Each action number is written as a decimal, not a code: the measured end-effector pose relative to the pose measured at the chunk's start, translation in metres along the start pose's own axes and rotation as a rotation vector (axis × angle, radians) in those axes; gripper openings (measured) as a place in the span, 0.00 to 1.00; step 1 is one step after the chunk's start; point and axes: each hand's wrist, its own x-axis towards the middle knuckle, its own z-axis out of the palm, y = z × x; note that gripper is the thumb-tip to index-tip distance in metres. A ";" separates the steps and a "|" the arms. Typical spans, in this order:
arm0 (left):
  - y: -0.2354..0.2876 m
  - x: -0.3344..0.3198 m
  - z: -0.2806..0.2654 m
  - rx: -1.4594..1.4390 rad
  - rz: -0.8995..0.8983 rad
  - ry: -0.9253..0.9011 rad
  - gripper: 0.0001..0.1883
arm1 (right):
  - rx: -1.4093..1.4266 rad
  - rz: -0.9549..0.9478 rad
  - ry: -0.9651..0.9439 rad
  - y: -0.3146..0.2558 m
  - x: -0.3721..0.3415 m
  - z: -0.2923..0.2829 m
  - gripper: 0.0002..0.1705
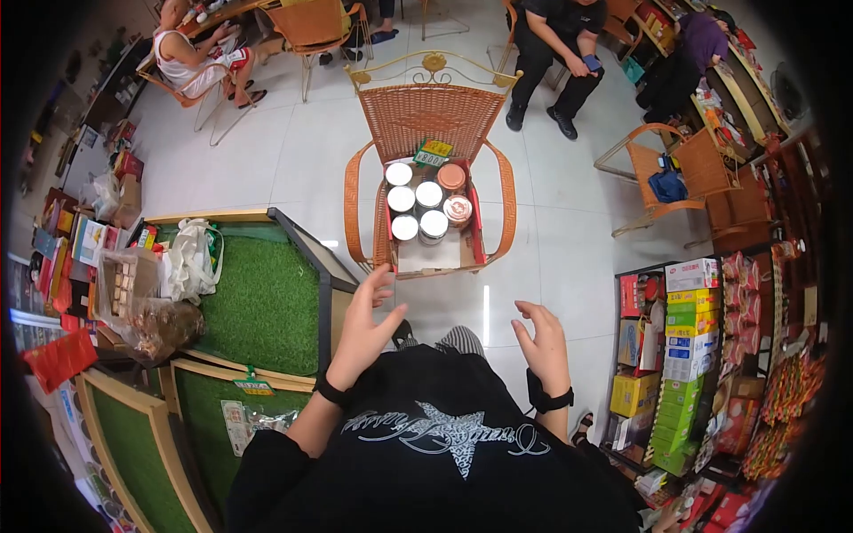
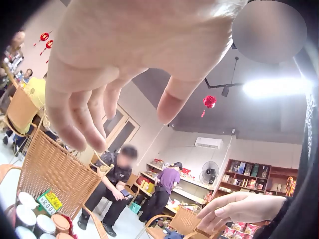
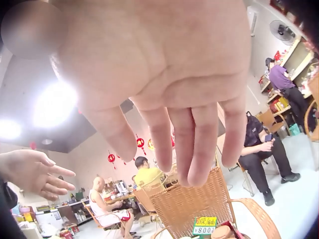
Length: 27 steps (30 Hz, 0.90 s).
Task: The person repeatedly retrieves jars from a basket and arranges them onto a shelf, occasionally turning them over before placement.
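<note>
Both hands are raised in front of the body, holding nothing. The left hand is just below the near left corner of a wicker armchair, its fingers loosely bent and thumb apart. To the right, the right hand hangs over the floor with relaxed fingers. On the chair seat stands a red-edged cardboard box with several jars, some with white lids, others with reddish lids. A green and yellow price tag lies at its back. The right wrist view shows the right hand's fingers pointing down, apart from the chair.
At left are a green turf-lined display stand and plastic bags. Stacked boxes fill a shelf at right. Another wicker chair holds a blue item. A seated person holds a phone; others are farther back.
</note>
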 end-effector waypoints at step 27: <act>-0.252 0.303 0.214 -0.293 -0.856 -0.111 0.45 | -0.705 -0.575 -0.831 0.243 0.342 0.258 0.58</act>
